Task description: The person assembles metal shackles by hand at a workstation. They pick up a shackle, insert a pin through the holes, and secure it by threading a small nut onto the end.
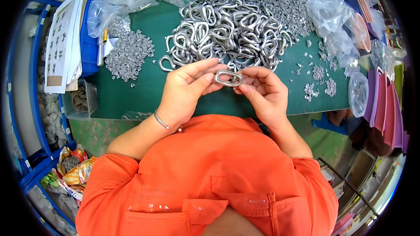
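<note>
Between both hands, just in front of my chest, is an oval silver metal ring (226, 83), long and rounded like a chain link. My left hand (183, 88) pinches its left end between thumb and fingers. The right end sits in the fingertips of my right hand (267, 91), whose thumb presses from below. Beyond my hands rises a big heap of similar bent metal rings (227, 30), tangled over each other. A single ring (166, 63) lies at the heap's left edge, close to my left hand. Parts of the held ring are covered by my fingers.
Small shiny metal pieces form a pile (129, 57) at left and a larger one (280, 2) behind the rings. Little clusters (318, 73) lie at right. Clear plastic bags (332, 17) line the green table (127, 98). A blue bin with papers (72, 35) stands left.
</note>
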A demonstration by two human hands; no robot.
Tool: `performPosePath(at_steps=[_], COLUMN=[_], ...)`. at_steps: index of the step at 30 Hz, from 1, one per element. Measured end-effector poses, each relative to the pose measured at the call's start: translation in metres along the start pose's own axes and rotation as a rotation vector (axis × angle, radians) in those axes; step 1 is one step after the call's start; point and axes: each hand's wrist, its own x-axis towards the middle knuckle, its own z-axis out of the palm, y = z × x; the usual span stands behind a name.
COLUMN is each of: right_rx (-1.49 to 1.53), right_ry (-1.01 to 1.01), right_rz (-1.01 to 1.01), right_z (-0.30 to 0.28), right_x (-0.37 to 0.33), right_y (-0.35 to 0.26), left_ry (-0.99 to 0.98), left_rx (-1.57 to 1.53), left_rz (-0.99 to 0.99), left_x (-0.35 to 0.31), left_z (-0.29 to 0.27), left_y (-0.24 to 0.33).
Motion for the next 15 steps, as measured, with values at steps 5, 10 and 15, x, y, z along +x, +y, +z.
performPosePath(at_steps=[5, 10, 15], right_rx=[0.004, 0.005, 0.0], right_ry=[0.028, 0.036, 0.053], right_rz=[0.008, -0.016, -0.006], right_z=[0.0007, -0.002, -0.0016], right_x=[-0.0004, -0.0017, -0.0011], right_y=[-0.0016, 0.0009, 0.0014], left_ry=[-0.037, -0.092, -0.116], left_rx=[-0.083, -0.195, -0.226], left_rz=[-0.024, -0.014, 0.003], left_x=[-0.001, -0.001, -0.0018], left_z=[-0.0018, -0.0009, -0.0004], left_y=[0.0016, 0.0019, 0.0025])
